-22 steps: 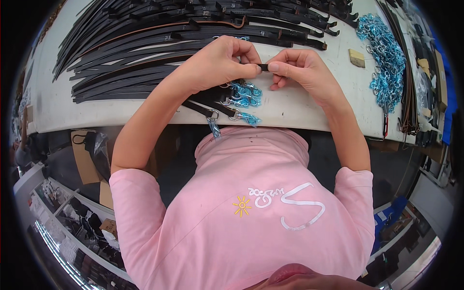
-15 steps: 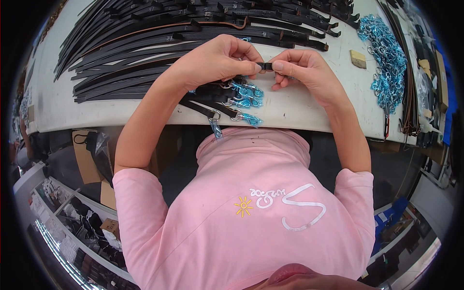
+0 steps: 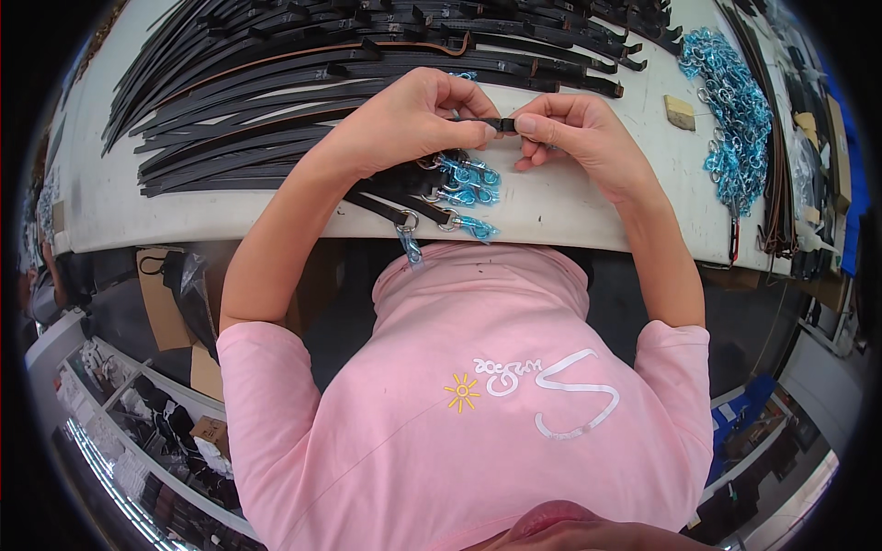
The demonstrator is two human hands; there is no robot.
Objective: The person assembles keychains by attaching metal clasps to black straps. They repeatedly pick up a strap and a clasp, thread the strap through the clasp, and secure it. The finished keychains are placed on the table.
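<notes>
Between my two hands, over the table, is the end of a black leather strap [image 3: 503,125]. My left hand [image 3: 432,115] pinches it between thumb and fingers. From the other side my right hand [image 3: 570,133] grips its tip, the thumb pressed on top. Fingertips hide most of the held piece. Just below my hands lie metal snap hooks in blue plastic wrap [image 3: 469,177]. Two straps with metal rings and wrapped hooks [image 3: 473,226] reach toward the table's near edge.
Many black straps [image 3: 276,78] lie in rows across the left and far side of the white table [image 3: 588,220]. A yellowish block [image 3: 680,112] sits to the right, beside a heap of blue-wrapped hooks [image 3: 735,119]. Brown straps [image 3: 781,184] hang along the right edge.
My left hand has shifted very slightly, and a little more of the black strap shows beside its thumb. My right hand stays almost in place.
</notes>
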